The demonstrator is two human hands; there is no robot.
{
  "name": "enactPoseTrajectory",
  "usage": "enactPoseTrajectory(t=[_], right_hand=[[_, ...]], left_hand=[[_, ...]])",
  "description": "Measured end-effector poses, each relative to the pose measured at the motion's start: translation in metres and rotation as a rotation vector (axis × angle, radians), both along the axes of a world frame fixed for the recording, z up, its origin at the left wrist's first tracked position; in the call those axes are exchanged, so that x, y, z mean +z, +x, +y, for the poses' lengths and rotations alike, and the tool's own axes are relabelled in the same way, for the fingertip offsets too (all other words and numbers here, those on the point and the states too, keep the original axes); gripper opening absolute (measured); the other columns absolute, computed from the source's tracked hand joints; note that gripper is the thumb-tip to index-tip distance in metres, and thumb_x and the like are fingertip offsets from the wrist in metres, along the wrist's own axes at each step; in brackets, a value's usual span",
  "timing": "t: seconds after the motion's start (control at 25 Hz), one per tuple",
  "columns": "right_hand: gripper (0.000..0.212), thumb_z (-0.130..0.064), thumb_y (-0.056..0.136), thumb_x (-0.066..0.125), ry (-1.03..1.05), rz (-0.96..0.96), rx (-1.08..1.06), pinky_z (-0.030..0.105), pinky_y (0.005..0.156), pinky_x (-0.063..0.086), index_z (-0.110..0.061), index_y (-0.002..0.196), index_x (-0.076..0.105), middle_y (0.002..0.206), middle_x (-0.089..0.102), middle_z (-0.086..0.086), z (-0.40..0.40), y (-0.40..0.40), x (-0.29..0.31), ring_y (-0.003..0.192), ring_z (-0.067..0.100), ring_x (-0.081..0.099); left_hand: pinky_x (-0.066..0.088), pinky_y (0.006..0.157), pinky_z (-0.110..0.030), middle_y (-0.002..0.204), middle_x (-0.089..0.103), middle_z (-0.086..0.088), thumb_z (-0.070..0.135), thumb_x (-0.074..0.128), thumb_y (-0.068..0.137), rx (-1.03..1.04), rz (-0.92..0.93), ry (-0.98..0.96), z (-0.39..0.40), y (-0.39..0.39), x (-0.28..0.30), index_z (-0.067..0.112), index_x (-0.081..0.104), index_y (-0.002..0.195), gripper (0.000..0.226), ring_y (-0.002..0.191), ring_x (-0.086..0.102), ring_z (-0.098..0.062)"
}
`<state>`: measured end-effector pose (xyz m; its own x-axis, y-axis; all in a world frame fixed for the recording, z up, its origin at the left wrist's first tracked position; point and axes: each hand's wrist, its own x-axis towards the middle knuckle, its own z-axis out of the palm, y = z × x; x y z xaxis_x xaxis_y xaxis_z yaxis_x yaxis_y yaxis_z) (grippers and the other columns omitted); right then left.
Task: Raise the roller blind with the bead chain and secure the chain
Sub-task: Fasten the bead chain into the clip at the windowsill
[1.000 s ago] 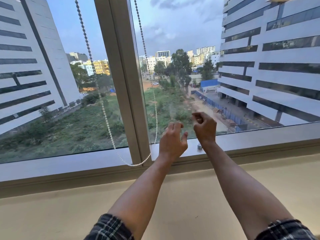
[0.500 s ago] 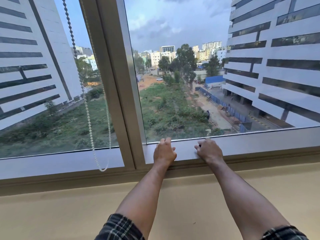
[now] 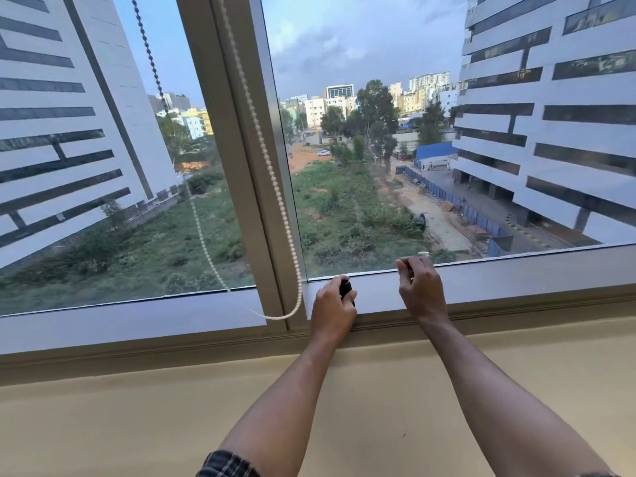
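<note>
The white bead chain (image 3: pixel 282 208) hangs free in a loop in front of the window's vertical post. Its lowest point sags just left of my left hand, apart from it. No blind fabric shows over the glass. My left hand (image 3: pixel 332 309) rests on the window's lower rail (image 3: pixel 516 278), closed around a small black object (image 3: pixel 345 289). My right hand (image 3: pixel 418 287) hovers over the same rail a little to the right, fingers curled together at the tips; nothing can be made out in them. Neither hand touches the chain.
The window post (image 3: pixel 237 173) splits two large panes. A wide beige sill (image 3: pixel 447 390) runs below the frame under both forearms. Outside are white office blocks, a green plot and a road.
The view shifted and the chain loop swung from the left pane back across the post. Both hands lifted off the rail edge; my left hand now grips a small black object.
</note>
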<state>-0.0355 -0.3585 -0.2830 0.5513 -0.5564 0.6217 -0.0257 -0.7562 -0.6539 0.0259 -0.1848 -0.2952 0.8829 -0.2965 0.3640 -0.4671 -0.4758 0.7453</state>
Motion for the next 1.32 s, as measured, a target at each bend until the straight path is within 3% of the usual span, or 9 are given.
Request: enactPoseTrajectory(t=[0.2,0.36,0.44,0.6,0.68,0.8,0.96,1.12,1.32], right_hand=[[0.027,-0.001,0.102,0.047,0.240,-0.151,0.271,0.028,0.069,0.053,-0.009,0.109,0.071,0.096,0.068,0.009,0.052,-0.008,0.027,0.077,0.021,0.065],[0.032,0.003,0.092,0.039,0.630,-0.153,0.571,0.026,0.047,0.032,-0.005,0.088,0.070,0.060,0.050,0.004,0.097,-0.008,0.040,0.052,0.017,0.039],[0.026,-0.012,0.097,0.050,0.779,-0.016,0.671,0.023,0.044,0.025,0.000,0.090,0.071,0.052,0.043,-0.002,0.119,-0.008,0.045,0.048,0.015,0.033],[0.058,-0.054,0.095,0.062,0.757,0.366,0.692,0.020,0.040,0.025,0.002,0.090,0.077,0.054,0.041,0.001,0.162,-0.004,0.052,0.044,0.012,0.033],[0.056,-0.055,0.090,0.068,0.727,0.441,0.713,0.022,0.041,0.023,-0.001,0.081,0.076,0.055,0.042,0.002,0.181,-0.001,0.056,0.043,0.012,0.032],[0.054,-0.052,0.086,0.075,0.684,0.517,0.718,0.021,0.039,0.028,0.002,0.086,0.077,0.043,0.048,-0.002,0.204,0.005,0.059,0.036,0.010,0.038],[0.034,-0.036,0.081,0.084,0.637,0.492,0.789,0.019,0.048,0.043,-0.003,0.084,0.080,0.065,0.069,0.002,0.219,0.012,0.058,0.054,0.010,0.058],[0.038,-0.050,0.071,0.088,0.779,0.365,0.795,0.021,0.039,0.021,-0.014,0.071,0.079,0.056,0.045,-0.001,0.218,0.017,0.058,0.043,0.010,0.030],[0.031,-0.039,0.074,0.090,0.934,0.217,0.866,0.026,0.045,0.012,-0.012,0.075,0.076,0.059,0.048,0.000,0.203,0.016,0.049,0.043,0.011,0.019]], left_hand=[[0.054,0.091,-0.033,0.109,0.073,-0.003,0.023,0.073,0.088,-0.059,0.080,-0.111,0.040,-0.016,-0.003,0.017,0.067,0.122,0.034,0.101,0.068,-0.021],[0.050,0.069,-0.015,0.084,0.074,0.008,0.037,0.084,0.076,-0.011,0.122,-0.113,0.076,-0.021,-0.007,0.021,0.074,0.100,0.030,0.076,0.068,-0.006],[0.045,0.065,-0.007,0.076,0.070,0.016,0.034,0.085,0.076,0.007,0.132,-0.150,0.093,-0.023,-0.009,0.025,0.075,0.097,0.025,0.069,0.064,0.010],[0.050,0.066,-0.022,0.069,0.067,0.012,0.020,0.076,0.084,-0.009,0.142,-0.244,0.128,-0.027,-0.007,0.032,0.068,0.090,0.016,0.066,0.063,-0.002],[0.054,0.073,-0.036,0.072,0.064,0.006,0.014,0.073,0.087,-0.042,0.198,-0.328,0.144,-0.028,-0.005,0.028,0.069,0.097,0.017,0.071,0.062,-0.019],[0.052,0.070,-0.038,0.071,0.061,0.005,0.007,0.073,0.087,-0.075,0.256,-0.417,0.170,-0.029,-0.003,0.027,0.070,0.094,0.022,0.067,0.059,-0.019],[0.059,0.079,-0.041,0.079,0.071,0.003,0.003,0.077,0.084,-0.113,0.345,-0.435,0.193,-0.026,-0.001,0.018,0.074,0.105,0.026,0.072,0.066,-0.016],[0.060,0.077,-0.037,0.075,0.066,0.005,0.002,0.079,0.083,-0.114,0.414,-0.478,0.202,-0.029,0.001,0.019,0.070,0.092,0.021,0.073,0.066,-0.017],[0.061,0.078,-0.027,0.090,0.070,-0.004,0.004,0.074,0.088,-0.123,0.415,-0.531,0.200,-0.029,-0.001,0.020,0.073,0.106,0.024,0.083,0.071,-0.018]])
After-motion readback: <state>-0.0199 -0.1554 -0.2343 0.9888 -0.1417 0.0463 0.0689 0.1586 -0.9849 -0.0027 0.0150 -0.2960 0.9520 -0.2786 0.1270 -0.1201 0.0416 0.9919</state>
